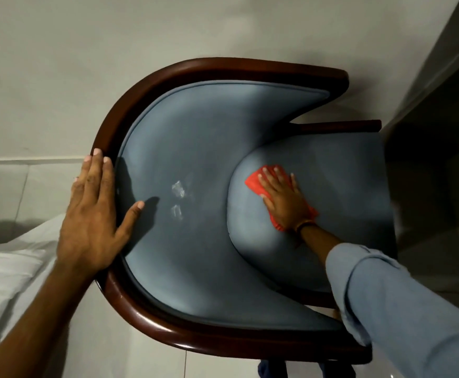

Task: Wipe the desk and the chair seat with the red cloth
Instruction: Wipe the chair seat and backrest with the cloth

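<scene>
I look straight down on a tub chair with a dark wooden frame (152,80) and blue padding. My right hand (285,197) lies flat on the red cloth (255,181) and presses it onto the blue chair seat (345,186), near the seat's back edge. The cloth shows in front of the fingers and beside the wrist; the rest is under the palm. My left hand (92,214) rests on the top of the curved backrest, fingers over the wooden rim and thumb on the blue padding. The desk is out of view.
Two pale scuff marks (178,190) show on the inner backrest padding. White bedding (7,274) lies at the lower left. Pale floor tiles surround the chair. A dark recess in a grey unit (435,126) stands to the right of the seat.
</scene>
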